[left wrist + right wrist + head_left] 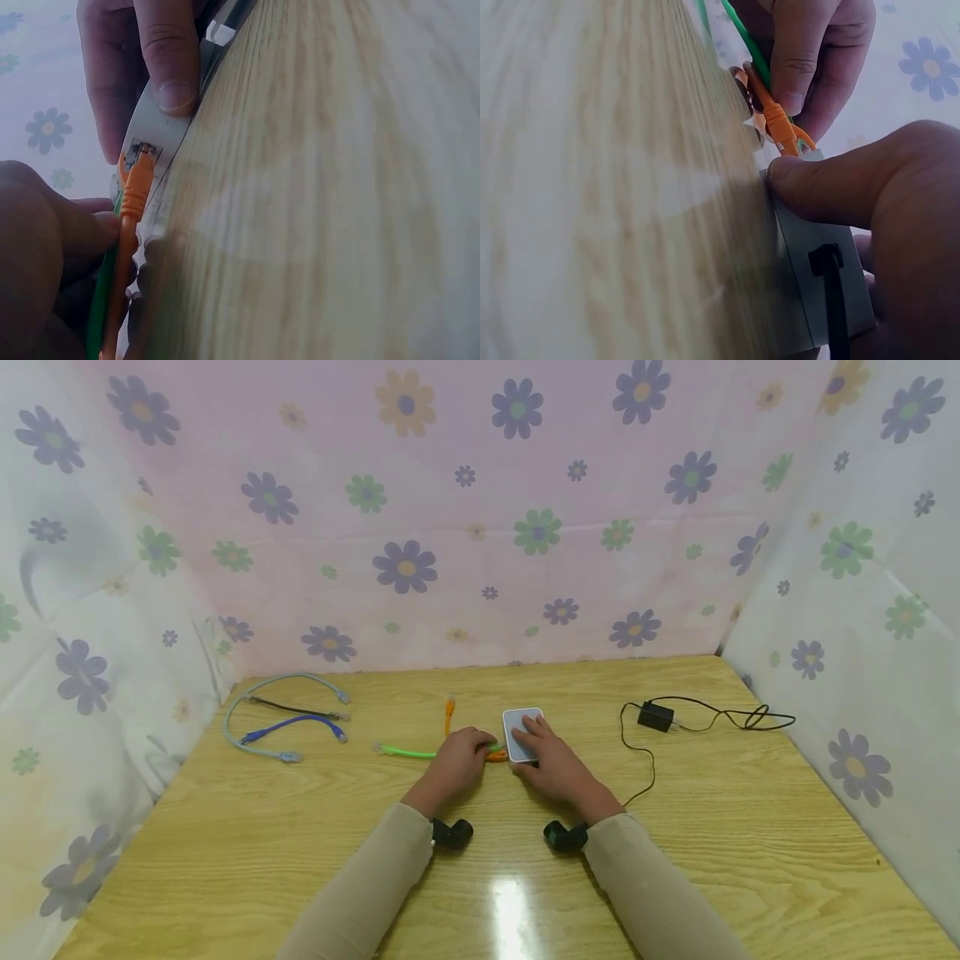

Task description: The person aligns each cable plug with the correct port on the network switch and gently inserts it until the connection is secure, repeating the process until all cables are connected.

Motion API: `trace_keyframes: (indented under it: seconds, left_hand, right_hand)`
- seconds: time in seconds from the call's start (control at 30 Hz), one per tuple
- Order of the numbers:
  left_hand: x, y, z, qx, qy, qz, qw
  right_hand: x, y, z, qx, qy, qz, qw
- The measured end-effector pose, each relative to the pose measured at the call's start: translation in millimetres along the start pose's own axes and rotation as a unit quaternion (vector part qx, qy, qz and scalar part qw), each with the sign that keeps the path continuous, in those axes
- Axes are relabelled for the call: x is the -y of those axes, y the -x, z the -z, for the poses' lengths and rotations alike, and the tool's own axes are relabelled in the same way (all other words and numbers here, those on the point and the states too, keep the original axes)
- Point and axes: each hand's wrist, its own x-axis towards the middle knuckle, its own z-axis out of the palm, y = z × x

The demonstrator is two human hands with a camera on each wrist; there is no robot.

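A small white network box (516,724) with a grey top lies near the middle of the table. My right hand (558,767) holds it, fingers over the top and thumb (799,180) against the near side. My left hand (459,762) is at the box's left side, pinching a green network cable (408,752); the green plug's tip is mostly hidden behind the orange one. An orange network cable (449,718) runs beside the green one. Its plug (136,186) sits at a port in the box's side. A black power lead (834,300) is plugged into the near side.
At the left lie a light blue network cable (231,718), a dark blue one (288,723) and a black one (288,705). A black power adapter (656,717) with its cord is at the right. Flowered cloth (450,527) stands behind and at both sides.
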Motion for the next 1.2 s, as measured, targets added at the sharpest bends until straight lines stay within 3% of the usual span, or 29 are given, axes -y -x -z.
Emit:
trace_keyframes:
  seconds: [0.7, 1.2]
  left_hand:
    - [-0.2, -4.4, 4.6, 0.027, -0.011, -0.012, 0.9995]
    - [3.3, -5.9, 0.2, 0.016, -0.004, -0.024, 0.9996]
  right_hand:
    - [4.0, -1.1, -3.3, 0.007, 0.008, -0.015, 0.9998]
    - [6.5, 0.3, -2.0, -0.002, 0.01, -0.009, 0.9999]
